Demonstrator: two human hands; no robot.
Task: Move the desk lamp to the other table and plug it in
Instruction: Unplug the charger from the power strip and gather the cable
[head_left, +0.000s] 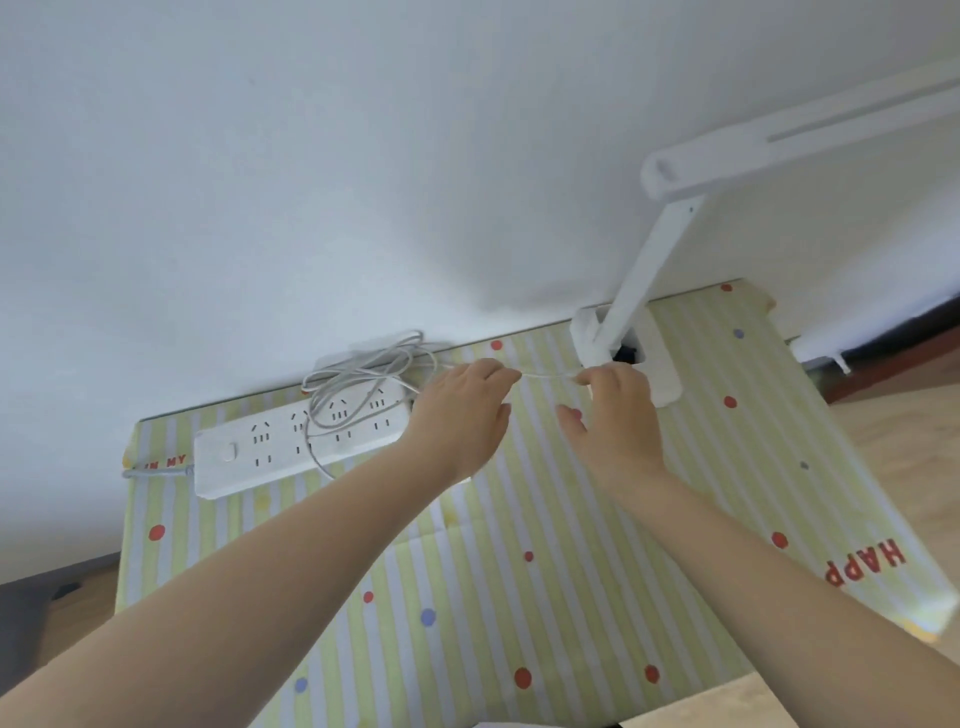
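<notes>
A white desk lamp (655, 260) stands at the back right of the table, its base (660, 364) on the striped cloth and its long head reaching up to the right. Its thin white cable (545, 375) runs taut between my two hands. My left hand (462, 415) pinches the cable at its left end, and my right hand (618, 421) pinches it close to the lamp base. The rest of the cable lies in a loose coil (363, 379) on top of a white power strip (296, 441) at the back left. I see no plug in any socket.
The table (519, 597) is covered with a yellow-striped cloth with coloured dots and stands against a white wall (363, 182). The power strip's own grey cord (156, 472) leaves over the left edge. Wooden floor shows to the right.
</notes>
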